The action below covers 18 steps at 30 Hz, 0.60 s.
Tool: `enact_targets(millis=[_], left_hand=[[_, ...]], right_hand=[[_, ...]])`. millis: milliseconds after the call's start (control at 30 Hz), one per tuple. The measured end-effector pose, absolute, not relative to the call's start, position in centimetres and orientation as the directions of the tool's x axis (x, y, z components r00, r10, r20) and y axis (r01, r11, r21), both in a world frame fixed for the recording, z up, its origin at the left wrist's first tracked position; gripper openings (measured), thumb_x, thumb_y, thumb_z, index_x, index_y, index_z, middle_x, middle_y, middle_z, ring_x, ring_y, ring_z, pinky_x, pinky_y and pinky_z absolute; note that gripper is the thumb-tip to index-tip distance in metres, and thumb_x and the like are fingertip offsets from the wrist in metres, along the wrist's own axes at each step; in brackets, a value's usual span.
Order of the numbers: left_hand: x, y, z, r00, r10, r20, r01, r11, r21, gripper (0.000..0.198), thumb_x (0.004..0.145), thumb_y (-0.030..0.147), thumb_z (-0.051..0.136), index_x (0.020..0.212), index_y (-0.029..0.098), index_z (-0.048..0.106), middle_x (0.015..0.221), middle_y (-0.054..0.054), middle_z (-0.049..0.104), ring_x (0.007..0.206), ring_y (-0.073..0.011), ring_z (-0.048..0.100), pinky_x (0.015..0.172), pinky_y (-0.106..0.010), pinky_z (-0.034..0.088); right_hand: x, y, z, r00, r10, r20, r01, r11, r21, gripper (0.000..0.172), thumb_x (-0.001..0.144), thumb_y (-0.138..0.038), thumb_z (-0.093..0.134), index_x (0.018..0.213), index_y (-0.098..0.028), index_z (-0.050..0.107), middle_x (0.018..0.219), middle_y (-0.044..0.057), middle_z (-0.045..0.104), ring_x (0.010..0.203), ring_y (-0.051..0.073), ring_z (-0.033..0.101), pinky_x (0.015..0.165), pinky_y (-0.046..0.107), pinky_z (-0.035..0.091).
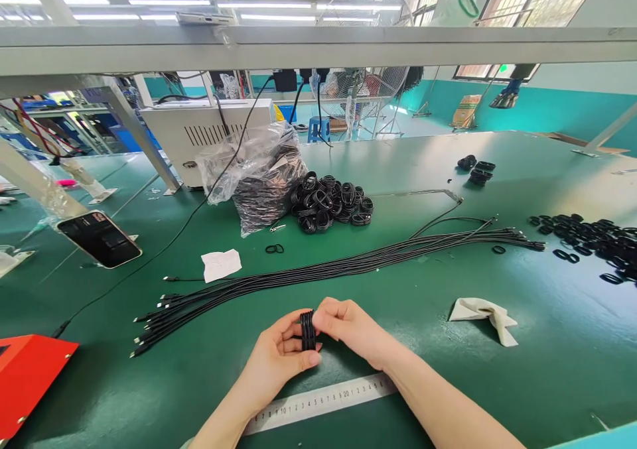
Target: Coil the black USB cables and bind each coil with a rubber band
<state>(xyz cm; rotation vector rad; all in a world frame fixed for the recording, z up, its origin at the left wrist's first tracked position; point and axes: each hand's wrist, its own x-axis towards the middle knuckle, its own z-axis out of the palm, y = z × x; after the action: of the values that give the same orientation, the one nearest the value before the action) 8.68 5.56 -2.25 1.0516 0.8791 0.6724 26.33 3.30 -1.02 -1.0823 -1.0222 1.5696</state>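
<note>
Green tabletop in a workshop, w/ L hand & R hand each in a tight grip on one coiled black cable held btwn them, just above a ruler, straight cables lying beyond.

We note a matt green bench, a brushed-metal ruler, matt black rubbery cables, crinkled glossy plastic bag, and soft white cloth.

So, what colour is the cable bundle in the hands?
The cable bundle is black; head view.
</note>
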Motion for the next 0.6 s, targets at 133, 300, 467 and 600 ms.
enact_targets(millis=[133,300,467,600], left_hand=[[8.4,5.7,-2.0,0.492,0.823,-0.284,-0.062,0.359,0.931,0.066,0.057,0.019,0.088,0.118,0.022,0.064,0.099,-0.006,0.073,0.085,-0.0227,0.068,0.086,-0.04,0.052],[8.1,5.8,-1.3,0.552,0.778,-0.3,-0.012,0.368,0.93,0.06,0.064,0.024,0.084,0.12,0.023,0.064,0.098,-0.005,0.071,0.089,-0.0219,0.066,0.09,-0.039,0.05],[8.1,5.9,-1.2,0.519,0.795,-0.313,0.028,0.351,0.936,0.061,0.06,0.023,0.086,0.118,0.026,0.066,0.108,-0.004,0.069,0.086,-0.0185,0.066,0.09,-0.035,0.049],[7.9,6.0,-1.7,0.57,0.761,-0.308,-0.009,0.381,0.924,0.06,0.062,0.026,0.085,0.119,0.024,0.065,0.107,-0.007,0.07,0.083,-0.0188,0.066,0.086,-0.035,0.05]], right_hand=[[26.0,3.2,-1.2,-0.187,0.955,-0.23,-0.277,-0.276,-0.92,0.037,0.058,-0.046,0.084,0.063,-0.017,0.061,0.065,-0.001,0.061,0.065,0.015,0.056,0.069,0.031,0.044],[25.8,3.1,-1.1,-0.167,0.956,-0.241,-0.235,-0.276,-0.932,0.036,0.062,-0.046,0.081,0.061,-0.017,0.059,0.063,-0.001,0.062,0.062,0.014,0.055,0.066,0.029,0.043],[26.0,3.3,-1.3,-0.164,0.955,-0.248,-0.164,-0.274,-0.948,0.036,0.058,-0.042,0.084,0.059,-0.017,0.058,0.058,-0.004,0.056,0.057,0.01,0.046,0.057,0.025,0.036],[25.9,3.2,-1.4,-0.178,0.95,-0.256,-0.262,-0.296,-0.918,0.037,0.057,-0.04,0.085,0.057,-0.017,0.055,0.059,-0.003,0.057,0.059,0.012,0.05,0.063,0.027,0.04]])
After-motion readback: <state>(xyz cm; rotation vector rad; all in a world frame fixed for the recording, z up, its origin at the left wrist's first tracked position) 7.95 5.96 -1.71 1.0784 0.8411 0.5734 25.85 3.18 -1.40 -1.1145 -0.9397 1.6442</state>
